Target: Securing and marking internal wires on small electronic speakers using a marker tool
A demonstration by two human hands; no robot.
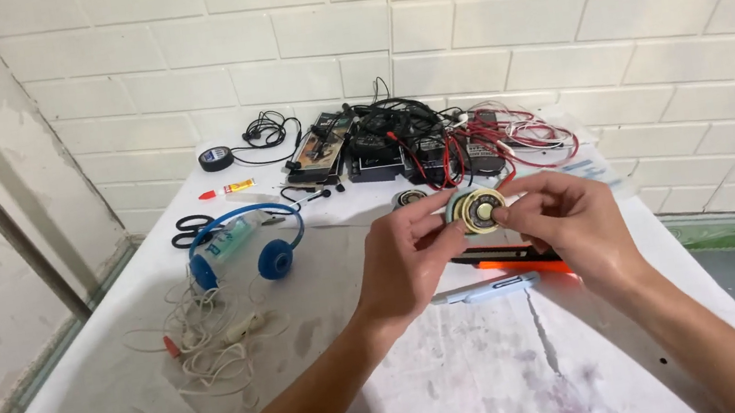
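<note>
Together, left hand [404, 264] and right hand [571, 221] pinching a round speaker driver [480, 211], orange-black tool [514, 261] (mostly hidden) beneath.

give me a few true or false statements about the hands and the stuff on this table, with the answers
1. Both hands hold a small round speaker part between them. True: the left hand and the right hand pinch it with their fingers.
2. The blue headphones lie to the right of the hands. False: they lie to the left.
3. The black scissors lie near the headphones. True.
4. The roll of black tape sits at the near edge of the table. False: it sits at the far side, near the wall.
5. The tangle of white cable is red. False: it is white, left of the hands.
</note>
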